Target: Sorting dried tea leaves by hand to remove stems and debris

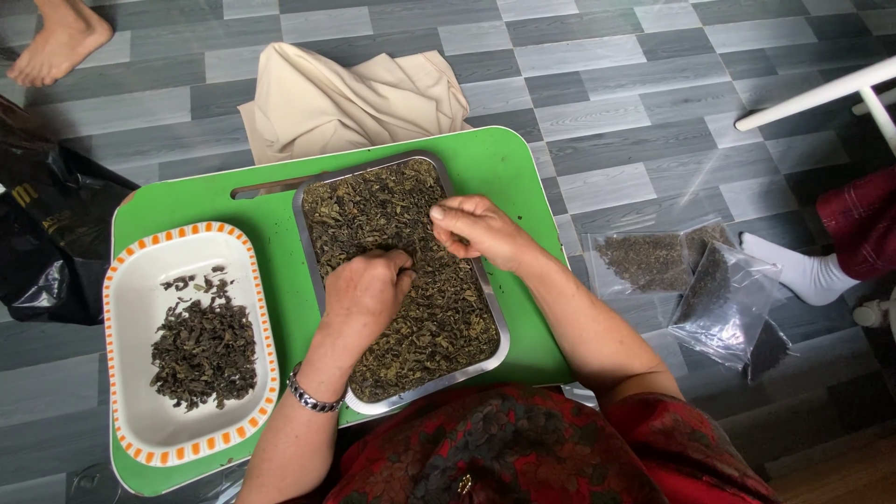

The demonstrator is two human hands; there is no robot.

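Note:
A metal tray (498, 317) full of dried dark green leaves (439, 317) lies on a green lap table (504, 163). My left hand (366, 291) rests knuckles-up on the leaves in the middle of the tray, fingers curled into them. My right hand (476, 229) hovers just above the tray's right side, thumb and fingers pinched together; whether a leaf is between them is too small to tell. To the left, a white oval dish with an orange-patterned rim (131, 271) holds a smaller heap of sorted leaves (205, 350).
A beige cloth (345, 93) lies on the grey tiled floor beyond the table. Clear plastic bags of dried leaves (691, 271) sit at the right, near another person's white-socked foot (803, 271). A bare foot (58, 42) shows at top left, a black bag (47, 233) at left.

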